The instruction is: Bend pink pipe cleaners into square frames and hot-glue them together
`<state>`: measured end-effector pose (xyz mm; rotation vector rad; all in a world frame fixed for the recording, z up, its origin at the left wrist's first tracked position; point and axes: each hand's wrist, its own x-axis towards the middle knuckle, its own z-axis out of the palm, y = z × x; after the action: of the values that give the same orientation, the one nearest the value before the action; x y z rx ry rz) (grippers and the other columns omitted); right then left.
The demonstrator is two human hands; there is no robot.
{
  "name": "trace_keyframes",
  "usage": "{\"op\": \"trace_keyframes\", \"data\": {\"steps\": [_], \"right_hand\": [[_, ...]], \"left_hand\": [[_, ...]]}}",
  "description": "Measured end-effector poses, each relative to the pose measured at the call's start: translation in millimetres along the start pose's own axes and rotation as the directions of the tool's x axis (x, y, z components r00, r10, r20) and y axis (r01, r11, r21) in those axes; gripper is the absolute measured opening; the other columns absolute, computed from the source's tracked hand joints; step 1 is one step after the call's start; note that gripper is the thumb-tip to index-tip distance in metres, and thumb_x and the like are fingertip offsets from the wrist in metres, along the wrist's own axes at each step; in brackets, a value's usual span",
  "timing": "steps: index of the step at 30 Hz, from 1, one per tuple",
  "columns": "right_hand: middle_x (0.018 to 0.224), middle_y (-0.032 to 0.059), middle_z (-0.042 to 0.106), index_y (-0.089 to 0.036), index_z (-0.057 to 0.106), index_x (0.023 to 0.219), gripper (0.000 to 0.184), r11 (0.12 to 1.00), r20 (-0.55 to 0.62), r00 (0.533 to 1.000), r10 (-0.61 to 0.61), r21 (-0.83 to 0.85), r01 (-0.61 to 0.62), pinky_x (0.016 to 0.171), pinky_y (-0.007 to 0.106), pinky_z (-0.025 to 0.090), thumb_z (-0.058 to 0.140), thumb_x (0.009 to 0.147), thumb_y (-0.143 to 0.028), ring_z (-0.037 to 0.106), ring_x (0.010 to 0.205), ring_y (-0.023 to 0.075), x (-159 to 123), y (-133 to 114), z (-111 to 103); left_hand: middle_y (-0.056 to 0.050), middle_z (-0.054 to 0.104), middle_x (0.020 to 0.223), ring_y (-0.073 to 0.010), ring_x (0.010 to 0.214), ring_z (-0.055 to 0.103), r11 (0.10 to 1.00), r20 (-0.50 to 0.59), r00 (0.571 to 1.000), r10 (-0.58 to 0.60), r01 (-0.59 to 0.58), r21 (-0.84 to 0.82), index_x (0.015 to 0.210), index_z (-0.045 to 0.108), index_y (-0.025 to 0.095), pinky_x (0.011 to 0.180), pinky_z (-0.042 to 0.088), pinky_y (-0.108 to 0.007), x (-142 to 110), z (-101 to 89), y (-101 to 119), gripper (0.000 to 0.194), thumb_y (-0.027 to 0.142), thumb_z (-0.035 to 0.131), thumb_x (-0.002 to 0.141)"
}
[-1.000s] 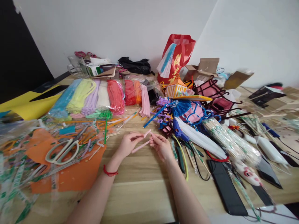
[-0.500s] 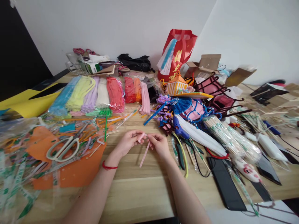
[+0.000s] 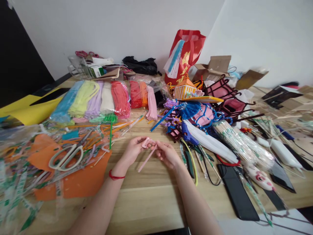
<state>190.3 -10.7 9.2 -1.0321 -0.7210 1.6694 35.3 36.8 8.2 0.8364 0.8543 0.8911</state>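
Both my hands meet over the middle of the wooden table (image 3: 151, 202). My left hand (image 3: 133, 150) and my right hand (image 3: 167, 153) pinch a pink pipe cleaner (image 3: 147, 156) between their fingertips. Its upper end is bent into a small loop between the two hands, and its free end hangs down and to the left toward the table. A red string bracelet (image 3: 114, 176) circles my left wrist.
Bags of coloured pipe cleaners (image 3: 97, 99) lie behind my hands. Scissors (image 3: 66, 157) rest on orange paper (image 3: 73, 182) at the left. A blue glue gun (image 3: 189, 135), bamboo sticks (image 3: 242, 147), a black phone (image 3: 236, 192) and a red bag (image 3: 184, 55) crowd the right.
The pipe cleaner's upper end has been bent round into a loop between my fingers. Its free end swung from pointing left, to hanging down, to slanting down-left.
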Motion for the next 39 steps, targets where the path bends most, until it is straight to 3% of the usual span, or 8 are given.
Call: {"op": "trace_keyframes", "data": {"steps": [3, 7, 26, 33, 39], "right_hand": [[0.077, 0.0044, 0.067, -0.011, 0.068, 0.084, 0.026, 0.977, 0.104, 0.991, 0.082, 0.19, -0.1, 0.038, 0.013, 0.041, 0.071, 0.075, -0.035, 0.05, 0.045, 0.0038, -0.6, -2.0, -1.9], [0.067, 0.0003, 0.065, -0.011, 0.066, 0.082, 0.019, 0.952, 0.1, 0.99, 0.098, 0.28, -0.123, 0.044, 0.011, 0.045, 0.073, 0.074, -0.027, 0.052, 0.046, 0.003, 1.1, -2.4, -6.4], [0.062, -0.0012, 0.062, -0.011, 0.067, 0.077, 0.018, 0.956, 0.009, 0.998, 0.061, 0.286, -0.061, 0.034, 0.008, 0.032, 0.076, 0.071, -0.026, 0.041, 0.041, 0.0005, 1.5, -1.0, -3.2], [0.067, 0.0016, 0.065, -0.01, 0.067, 0.075, 0.017, 0.963, -0.021, 0.998, 0.053, 0.267, -0.046, 0.048, 0.01, 0.045, 0.078, 0.068, -0.022, 0.051, 0.048, 0.0025, 1.5, -1.9, -4.0], [0.07, 0.0022, 0.067, -0.012, 0.068, 0.079, 0.016, 0.971, -0.02, 0.999, 0.049, 0.235, -0.043, 0.049, 0.013, 0.045, 0.077, 0.068, -0.02, 0.053, 0.05, 0.0039, 0.8, -3.8, -3.4]], "left_hand": [[-0.002, 0.069, 0.075, -0.011, 0.066, 0.061, 1.0, -0.007, 1.0, 0.01, -0.01, -0.027, 0.081, 0.067, 0.013, 0.066, 0.046, -0.023, 0.1, -1.7, 0.5, 0.026, 0.024, 0.078, 0.059], [-0.003, 0.069, 0.076, -0.0124, 0.067, 0.063, 0.999, 0.014, 1.0, -0.004, 0.004, -0.039, 0.08, 0.068, 0.012, 0.067, 0.047, -0.025, -0.6, -3.3, 1.2, 0.027, 0.025, 0.079, 0.059], [-0.002, 0.07, 0.074, -0.0125, 0.066, 0.063, 1.0, -0.001, 1.0, -0.011, 0.011, 0.018, 0.082, 0.068, 0.013, 0.072, 0.049, -0.027, -4.3, -3.7, 5.5, 0.033, 0.031, 0.08, 0.057], [-0.001, 0.068, 0.069, -0.0126, 0.063, 0.063, 0.999, -0.039, 0.999, 0.01, -0.008, 0.048, 0.08, 0.067, 0.013, 0.069, 0.049, -0.027, -4.1, -1.4, 6.9, 0.033, 0.029, 0.081, 0.055], [-0.002, 0.069, 0.071, -0.0132, 0.064, 0.063, 0.998, -0.06, 0.998, 0.029, -0.025, 0.065, 0.082, 0.066, 0.013, 0.07, 0.048, -0.027, -4.1, -2.3, 8.1, 0.034, 0.032, 0.079, 0.057]]}}
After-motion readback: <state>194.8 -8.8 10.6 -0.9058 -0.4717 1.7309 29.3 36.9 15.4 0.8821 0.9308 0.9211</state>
